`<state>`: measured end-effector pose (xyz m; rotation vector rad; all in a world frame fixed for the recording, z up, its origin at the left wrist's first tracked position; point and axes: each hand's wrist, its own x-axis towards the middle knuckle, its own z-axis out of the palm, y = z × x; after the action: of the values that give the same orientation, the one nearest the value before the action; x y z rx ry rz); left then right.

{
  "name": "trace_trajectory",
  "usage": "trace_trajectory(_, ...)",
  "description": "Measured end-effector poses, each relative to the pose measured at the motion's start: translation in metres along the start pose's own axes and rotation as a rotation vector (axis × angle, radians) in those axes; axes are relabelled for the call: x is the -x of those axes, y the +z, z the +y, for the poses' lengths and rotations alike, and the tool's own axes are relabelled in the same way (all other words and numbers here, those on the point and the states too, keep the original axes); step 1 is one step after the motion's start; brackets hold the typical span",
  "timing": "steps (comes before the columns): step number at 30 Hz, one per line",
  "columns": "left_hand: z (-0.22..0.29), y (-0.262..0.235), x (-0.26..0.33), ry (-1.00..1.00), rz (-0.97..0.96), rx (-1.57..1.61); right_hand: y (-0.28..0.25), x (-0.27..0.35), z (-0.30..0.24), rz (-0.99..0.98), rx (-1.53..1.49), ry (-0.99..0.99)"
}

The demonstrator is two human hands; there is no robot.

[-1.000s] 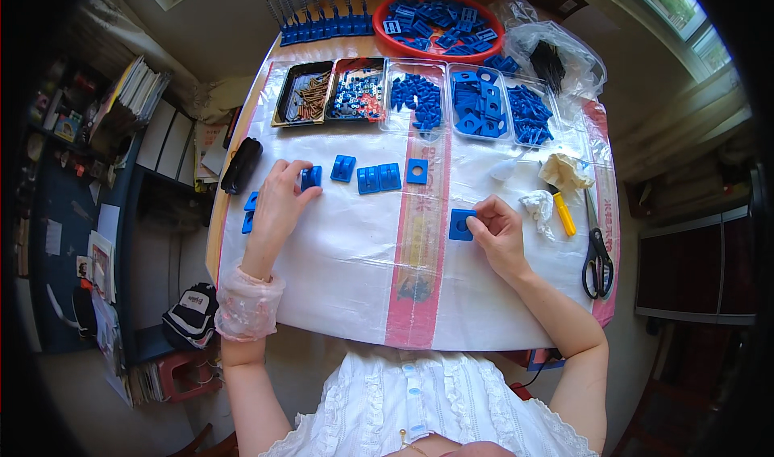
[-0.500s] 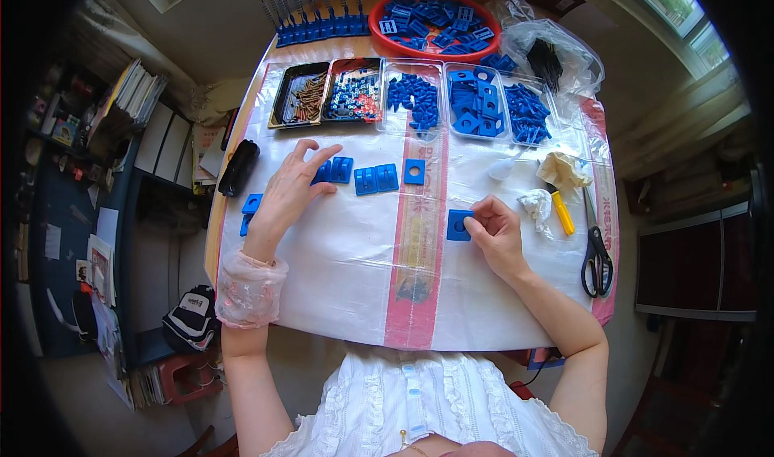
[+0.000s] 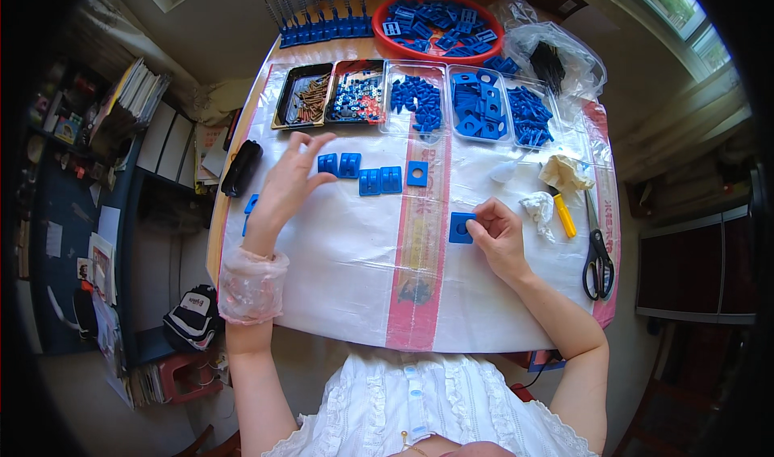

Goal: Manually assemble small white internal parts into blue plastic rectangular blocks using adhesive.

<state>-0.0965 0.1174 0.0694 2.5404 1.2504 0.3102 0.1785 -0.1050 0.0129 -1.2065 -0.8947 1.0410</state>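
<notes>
My left hand (image 3: 284, 184) hovers with fingers spread over the white sheet, its fingertips next to a row of blue plastic blocks (image 3: 359, 171). A single blue square with a hole (image 3: 417, 173) lies at the right end of that row. My right hand (image 3: 497, 235) pinches the right edge of another blue square plate (image 3: 460, 227) lying on the sheet. Small blue pieces (image 3: 249, 211) peek out to the left of my left wrist.
Trays at the far side hold screws (image 3: 302, 96), mixed small parts (image 3: 355, 94) and blue parts (image 3: 484, 106). A red bowl (image 3: 439, 23) holds more blue plates. Scissors (image 3: 597, 251), a yellow-handled tool (image 3: 563, 215) and crumpled tissue (image 3: 538, 207) lie at right; a black case (image 3: 241, 168) at left.
My left hand lifted off the blue blocks and opened, fingers spreading, shifting slightly right and farther from me. The blocks now sit in a row. My right hand stayed on the square plate.
</notes>
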Motion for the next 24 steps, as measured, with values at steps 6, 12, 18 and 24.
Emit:
trace_trajectory(6, -0.037, -0.062, 0.054, -0.381, 0.354, 0.054, 0.002, 0.002, 0.000, 0.018, 0.019, 0.011)
trace_trajectory(12, -0.046, -0.052, 0.085, -0.608, 0.196, -0.193, 0.000, 0.001, 0.000, 0.013, 0.019, 0.027)
trace_trajectory(18, -0.049, -0.035, 0.081, -0.563, 0.144, -0.238, 0.002, 0.001, -0.001, 0.018, 0.011, 0.010)
trace_trajectory(24, -0.046, -0.026, 0.072, -0.505, 0.184, -0.265, 0.000, 0.001, 0.001, 0.012, 0.010, 0.006)
